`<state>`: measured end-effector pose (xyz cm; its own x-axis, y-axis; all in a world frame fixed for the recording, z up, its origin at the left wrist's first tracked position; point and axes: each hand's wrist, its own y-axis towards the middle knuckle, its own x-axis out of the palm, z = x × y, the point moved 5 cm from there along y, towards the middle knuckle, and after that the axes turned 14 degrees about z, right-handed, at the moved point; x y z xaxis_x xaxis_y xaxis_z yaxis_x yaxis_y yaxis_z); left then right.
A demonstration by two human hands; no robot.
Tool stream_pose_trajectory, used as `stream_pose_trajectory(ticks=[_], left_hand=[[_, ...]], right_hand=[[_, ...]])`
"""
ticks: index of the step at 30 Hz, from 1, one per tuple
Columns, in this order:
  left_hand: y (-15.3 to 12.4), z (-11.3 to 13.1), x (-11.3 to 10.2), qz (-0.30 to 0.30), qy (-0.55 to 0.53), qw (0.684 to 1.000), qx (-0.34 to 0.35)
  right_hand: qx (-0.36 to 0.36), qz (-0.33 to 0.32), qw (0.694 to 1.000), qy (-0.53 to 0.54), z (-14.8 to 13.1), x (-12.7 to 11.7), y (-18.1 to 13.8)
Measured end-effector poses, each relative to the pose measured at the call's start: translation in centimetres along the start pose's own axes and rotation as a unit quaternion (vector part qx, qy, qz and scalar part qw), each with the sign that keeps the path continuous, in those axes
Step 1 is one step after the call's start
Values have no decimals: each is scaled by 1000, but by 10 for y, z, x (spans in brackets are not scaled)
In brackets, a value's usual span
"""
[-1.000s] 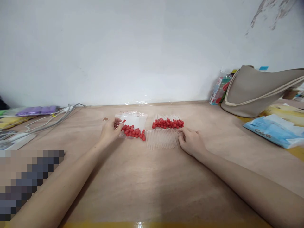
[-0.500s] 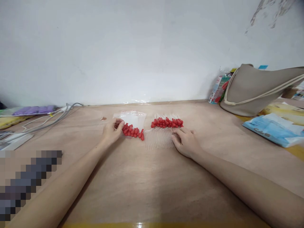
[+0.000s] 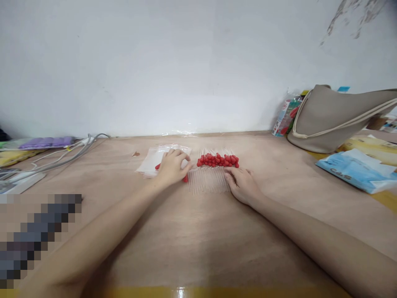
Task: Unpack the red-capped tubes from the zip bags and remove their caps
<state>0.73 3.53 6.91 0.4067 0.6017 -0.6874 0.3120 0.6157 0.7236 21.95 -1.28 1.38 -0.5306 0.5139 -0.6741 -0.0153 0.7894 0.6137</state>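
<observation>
My left hand hovers over or touches a small heap of red rubber bulbs; its fingers are bent and apart, with no held thing visible between them. It hides most of that heap, which lies by a clear plastic bag. My right hand rests on the table, fingers loosely curved and apart, against the right end of a row of thin clear tubes. Just behind that row, red bulbs are bunched together, with more clear tubes extending behind them.
To the right are a grey-beige bag with a cord, a plastic bottle and a blue tissue pack. Cables and a purple pack lie at the left. A white wall borders the table's back.
My left hand has moved right from the left edge of the loose red bulbs to over them. The bag's visible part now reaches further left. My right hand has barely moved.
</observation>
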Motion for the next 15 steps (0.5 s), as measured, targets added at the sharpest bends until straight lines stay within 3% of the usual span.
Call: stream_pose_trajectory(ticks=[7, 15], left_hand=[[28, 18, 49, -74, 28, 995, -62], [29, 13, 54, -79, -14, 990, -117]], right_hand=[[15, -3, 1000, 13, 3, 0, 1], [37, -6, 999, 17, 4, 0, 1]])
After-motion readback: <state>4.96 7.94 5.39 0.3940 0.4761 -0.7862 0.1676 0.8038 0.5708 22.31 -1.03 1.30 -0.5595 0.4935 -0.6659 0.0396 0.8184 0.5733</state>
